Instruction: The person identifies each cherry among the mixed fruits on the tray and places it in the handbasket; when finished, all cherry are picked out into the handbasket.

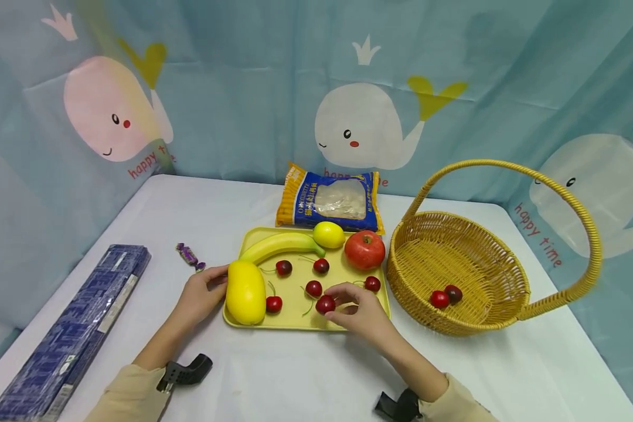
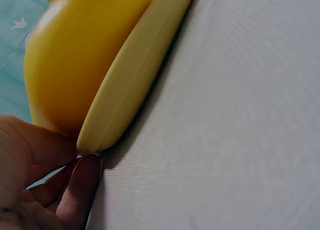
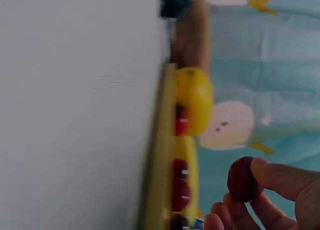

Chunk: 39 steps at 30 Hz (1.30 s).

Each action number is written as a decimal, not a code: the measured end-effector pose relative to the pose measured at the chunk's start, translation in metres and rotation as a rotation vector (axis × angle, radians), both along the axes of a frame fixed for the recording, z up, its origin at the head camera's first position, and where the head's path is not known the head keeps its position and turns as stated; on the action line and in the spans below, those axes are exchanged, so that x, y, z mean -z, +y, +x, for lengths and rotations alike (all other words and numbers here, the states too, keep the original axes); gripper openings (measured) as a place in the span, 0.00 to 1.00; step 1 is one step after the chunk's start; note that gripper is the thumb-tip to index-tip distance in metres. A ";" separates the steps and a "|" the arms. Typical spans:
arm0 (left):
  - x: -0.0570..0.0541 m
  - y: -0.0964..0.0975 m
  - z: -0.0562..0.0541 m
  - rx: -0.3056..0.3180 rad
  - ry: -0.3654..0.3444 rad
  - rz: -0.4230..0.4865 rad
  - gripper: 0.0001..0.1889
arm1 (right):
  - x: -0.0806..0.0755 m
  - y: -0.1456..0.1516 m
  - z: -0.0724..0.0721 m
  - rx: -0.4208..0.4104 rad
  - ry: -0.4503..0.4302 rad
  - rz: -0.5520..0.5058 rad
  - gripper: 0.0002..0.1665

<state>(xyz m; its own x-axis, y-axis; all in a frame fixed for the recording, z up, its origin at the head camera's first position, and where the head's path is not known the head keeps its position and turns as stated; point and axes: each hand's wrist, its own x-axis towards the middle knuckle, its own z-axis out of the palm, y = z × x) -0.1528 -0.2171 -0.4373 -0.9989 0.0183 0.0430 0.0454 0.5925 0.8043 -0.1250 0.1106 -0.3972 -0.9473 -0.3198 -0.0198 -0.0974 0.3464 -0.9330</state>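
Note:
My right hand (image 1: 366, 313) pinches a dark red cherry (image 3: 242, 180) between thumb and fingers, over the front of the yellow tray (image 1: 295, 326). At the tray's left edge, my left hand (image 1: 200, 298) grips the rim, its fingertips (image 2: 82, 177) right at the corner beside a yellow mango (image 1: 245, 293). Several cherries with stems lie on the tray, among them one cherry (image 1: 274, 303) next to the mango. Along the tray's back are a banana (image 1: 279, 244), a lemon (image 1: 329, 234) and a red apple (image 1: 365, 250).
To the right stands a wicker basket (image 1: 417, 299) with a tall handle and two cherries (image 1: 446, 296) inside. Behind the tray lies a blue and orange food packet (image 1: 332, 199). A purple wrapped candy (image 1: 189, 255) and a long blue wrapped package (image 1: 74, 334) lie at left.

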 end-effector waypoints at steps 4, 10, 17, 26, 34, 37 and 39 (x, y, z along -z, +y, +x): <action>-0.001 -0.003 0.003 -0.004 0.015 -0.015 0.20 | -0.021 0.017 -0.002 0.048 0.021 -0.132 0.21; -0.002 -0.002 0.002 -0.003 0.010 -0.006 0.21 | -0.043 0.062 -0.009 0.177 0.110 -0.176 0.24; -0.001 0.000 0.002 -0.002 -0.001 -0.013 0.21 | -0.038 0.113 -0.016 0.311 0.120 -0.127 0.25; 0.001 0.001 0.001 0.005 -0.004 -0.018 0.21 | -0.031 0.142 -0.016 0.403 0.000 -0.149 0.26; 0.000 0.000 0.002 0.006 0.002 -0.019 0.22 | -0.032 0.144 -0.017 0.397 -0.029 0.023 0.28; -0.001 0.000 0.001 0.015 0.005 -0.022 0.22 | -0.034 0.144 -0.017 0.404 -0.040 0.042 0.29; -0.001 0.000 0.000 0.017 0.011 -0.024 0.21 | -0.035 0.144 -0.017 0.405 -0.032 0.040 0.29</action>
